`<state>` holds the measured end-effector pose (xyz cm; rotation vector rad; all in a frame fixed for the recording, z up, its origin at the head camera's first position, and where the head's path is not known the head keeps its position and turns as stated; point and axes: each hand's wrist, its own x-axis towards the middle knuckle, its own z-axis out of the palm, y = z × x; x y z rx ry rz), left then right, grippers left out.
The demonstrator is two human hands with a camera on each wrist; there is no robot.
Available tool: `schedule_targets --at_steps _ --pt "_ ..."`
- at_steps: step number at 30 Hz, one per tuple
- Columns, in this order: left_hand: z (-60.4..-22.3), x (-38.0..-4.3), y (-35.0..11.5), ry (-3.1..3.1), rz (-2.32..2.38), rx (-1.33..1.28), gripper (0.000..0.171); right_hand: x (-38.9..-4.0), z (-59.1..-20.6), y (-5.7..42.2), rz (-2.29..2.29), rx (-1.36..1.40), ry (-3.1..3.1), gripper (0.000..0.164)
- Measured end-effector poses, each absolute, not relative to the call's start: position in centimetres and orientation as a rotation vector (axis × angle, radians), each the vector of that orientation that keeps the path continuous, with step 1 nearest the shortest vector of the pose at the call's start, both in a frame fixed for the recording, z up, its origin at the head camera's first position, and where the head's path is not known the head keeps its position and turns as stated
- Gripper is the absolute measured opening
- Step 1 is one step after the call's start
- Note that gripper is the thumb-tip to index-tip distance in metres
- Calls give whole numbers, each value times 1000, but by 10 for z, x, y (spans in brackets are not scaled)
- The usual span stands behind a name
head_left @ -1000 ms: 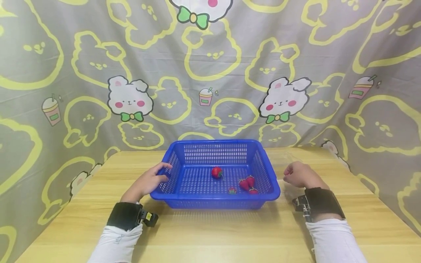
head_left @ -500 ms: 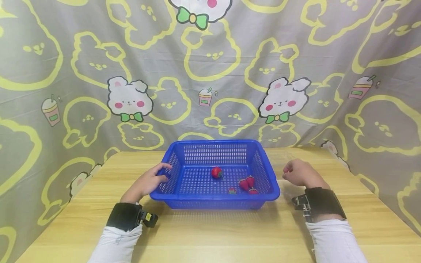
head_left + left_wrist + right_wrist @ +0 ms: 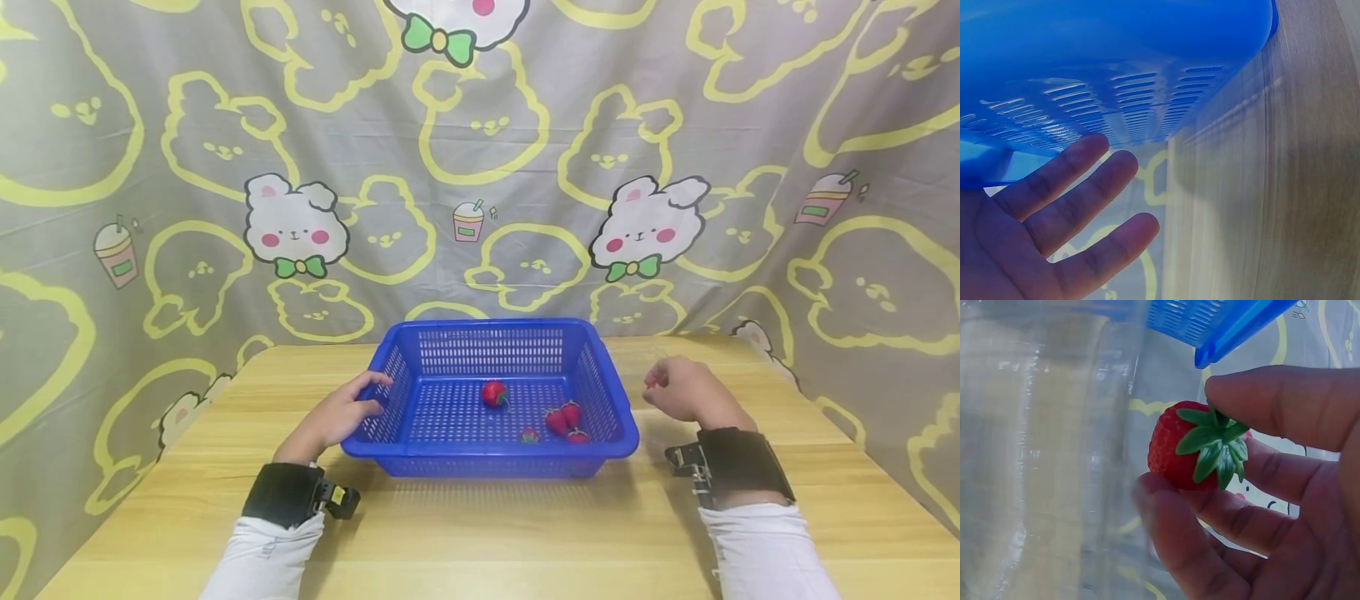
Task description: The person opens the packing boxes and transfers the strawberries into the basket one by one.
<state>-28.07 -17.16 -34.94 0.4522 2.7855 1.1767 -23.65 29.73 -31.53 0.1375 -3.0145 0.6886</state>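
Note:
My right hand [image 3: 684,390] pinches a red strawberry [image 3: 1179,447] between thumb and fingers, its green leaves facing the wrist camera. This hand is just right of a blue plastic basket [image 3: 480,450]. Beside the strawberry, in the right wrist view, is the wall of a clear plastic container [image 3: 1113,444]. My left hand [image 3: 341,415] rests at the basket's left rim, thumb and index finger over the edge. From the left wrist, three extended fingers [image 3: 1104,253] show below the basket's outer side. Inside the basket lie several strawberries [image 3: 557,421] towards the front right.
A round red fruit with a green stem [image 3: 494,393] lies near the middle of the basket. The basket stands on a light wooden table [image 3: 480,542]. Behind and at both sides hangs a grey curtain [image 3: 420,275] with yellow outlines and white rabbit heads.
My right hand has risen slightly in the head view, still holding the strawberry. The left hand and the basket stay where they were.

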Motion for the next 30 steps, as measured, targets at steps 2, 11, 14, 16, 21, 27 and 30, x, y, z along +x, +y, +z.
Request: schedule_targets --at_steps 2,11,14,16,21,27,30 --pt "-349 -281 -172 2789 1176 446 39 -236 -314 296 688 141 -3007 23" --pt "-349 -280 -172 2790 1168 448 39 -232 -309 292 679 164 -2953 21" --pt "-349 -280 -172 2788 1171 450 39 -232 -308 290 672 171 -2939 21" --pt "-349 -279 -172 2787 1173 449 39 -232 -307 289 668 174 -2934 21" --pt "-349 -280 -171 2788 1176 448 39 -232 -304 287 667 168 -2929 21" --pt "-350 -281 -172 2786 1177 446 39 -230 -301 284 672 169 -2923 22" --pt "-350 -281 -172 2783 1179 445 39 -229 -299 282 677 162 -2920 23"
